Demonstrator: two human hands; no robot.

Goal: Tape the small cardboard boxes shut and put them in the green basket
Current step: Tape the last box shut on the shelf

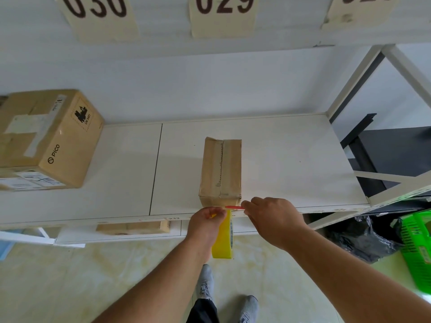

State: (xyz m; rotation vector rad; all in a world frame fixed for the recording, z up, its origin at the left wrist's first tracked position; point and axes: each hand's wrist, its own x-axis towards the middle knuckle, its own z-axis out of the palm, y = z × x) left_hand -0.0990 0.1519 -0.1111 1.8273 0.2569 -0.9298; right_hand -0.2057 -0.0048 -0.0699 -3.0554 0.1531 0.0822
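Observation:
A small cardboard box [221, 170] lies on the white shelf [291, 159] near its front edge, with tape running along its top seam. My left hand [205, 223] grips a yellow tape roll [223, 238] just below the box's near end. My right hand [272, 217] pinches a thin red cutter [234, 207] held flat against the tape at the box's front face. The green basket [417, 248] stands on the floor at the far right, partly cut off by the frame edge.
A larger PICO cardboard box [50, 138] sits at the shelf's left end. Another small box [133, 227] lies on the lower shelf. A black plastic bag [363, 238] lies next to the basket. Shelf posts [349, 80] rise at the right.

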